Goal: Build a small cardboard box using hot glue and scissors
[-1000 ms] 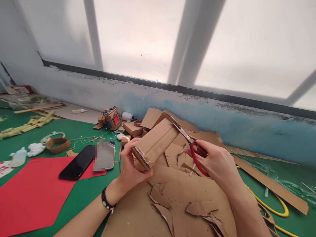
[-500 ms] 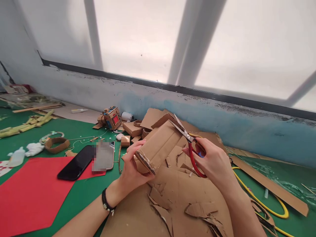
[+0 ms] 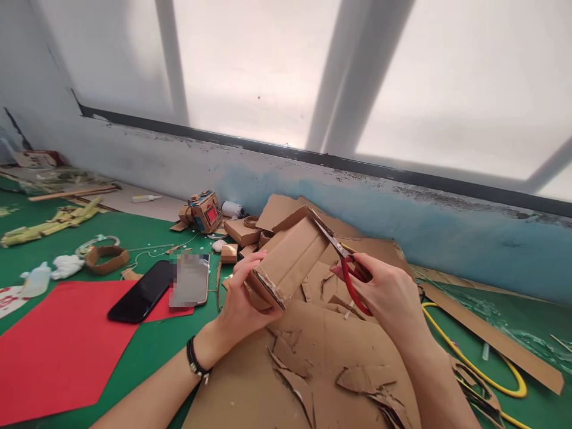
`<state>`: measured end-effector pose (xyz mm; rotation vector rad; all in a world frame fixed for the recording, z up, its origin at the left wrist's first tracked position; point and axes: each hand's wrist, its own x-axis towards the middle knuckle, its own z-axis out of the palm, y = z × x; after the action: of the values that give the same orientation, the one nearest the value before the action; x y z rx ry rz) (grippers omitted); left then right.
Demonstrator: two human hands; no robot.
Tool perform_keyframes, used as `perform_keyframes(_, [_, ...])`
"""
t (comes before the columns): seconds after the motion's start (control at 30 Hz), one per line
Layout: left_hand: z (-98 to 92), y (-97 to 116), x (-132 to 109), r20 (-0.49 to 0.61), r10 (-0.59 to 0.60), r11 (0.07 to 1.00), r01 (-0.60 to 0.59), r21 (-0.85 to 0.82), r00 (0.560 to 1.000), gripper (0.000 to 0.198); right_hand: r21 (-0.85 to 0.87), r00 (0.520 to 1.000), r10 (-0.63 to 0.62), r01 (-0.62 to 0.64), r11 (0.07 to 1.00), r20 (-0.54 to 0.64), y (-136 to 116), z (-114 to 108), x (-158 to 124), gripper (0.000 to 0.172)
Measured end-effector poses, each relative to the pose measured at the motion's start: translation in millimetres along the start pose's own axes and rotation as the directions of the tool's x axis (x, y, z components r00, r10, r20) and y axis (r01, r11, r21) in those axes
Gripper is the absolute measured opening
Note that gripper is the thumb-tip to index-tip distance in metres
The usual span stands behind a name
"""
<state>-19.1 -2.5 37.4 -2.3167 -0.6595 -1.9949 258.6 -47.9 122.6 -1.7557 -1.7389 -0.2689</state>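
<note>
Near the centre of the frame the left hand (image 3: 243, 301) grasps a folded cardboard piece (image 3: 290, 259) by its near, ragged end, fingers curled over the top and thumb beneath, so the piece slants up and away toward the upper right. The right hand (image 3: 386, 295) is clenched through the red handles of a pair of scissors (image 3: 342, 253), whose metal blades lie along the far upper edge of the cardboard piece, touching it; the blades look nearly closed. Both hands hover above a large cardboard sheet (image 3: 322, 351) in the lower centre, which is strewn with torn scraps and rests on a green table (image 3: 147, 351). A black bracelet (image 3: 195, 362) circles the left wrist. To the left of the hands lie a black phone (image 3: 140, 292) and a second phone (image 3: 190, 287) side by side, their ends resting on a red paper sheet (image 3: 58, 351) in the lower left. Behind the hands, against the wall, stands a small cardboard model (image 3: 204, 210) with a red panel. At the right, a long cardboard strip (image 3: 496, 339) crosses a yellow hose (image 3: 496, 372).
</note>
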Motion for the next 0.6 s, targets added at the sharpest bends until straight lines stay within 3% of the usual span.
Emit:
perform_keyframes(0.17, [1.2, 2.7, -0.5, 0.048, 0.061, 0.998, -0.059, -0.035, 0.997, 0.107, 0.046, 0.999, -0.022, 0.02, 0.999, 0.042, -2.0, -7.0, 1.9, 0.057])
perform_keyframes(0.43, [1.5, 3.0, -1.2, 0.057, 0.046, 0.999, -0.045, -0.01, 0.997, 0.107, -0.011, 0.997, -0.014, 0.014, 1.0, -0.082, 6.5, -1.7, 1.5, 0.056])
perform_keyframes(0.6, [-0.5, 1.8, 1.4, 0.07, 0.081, 0.996, -0.083, 0.027, 0.994, 0.104, -0.004, 1.0, -0.002, 0.002, 1.0, -0.001, 5.3, -4.2, 1.7, 0.053])
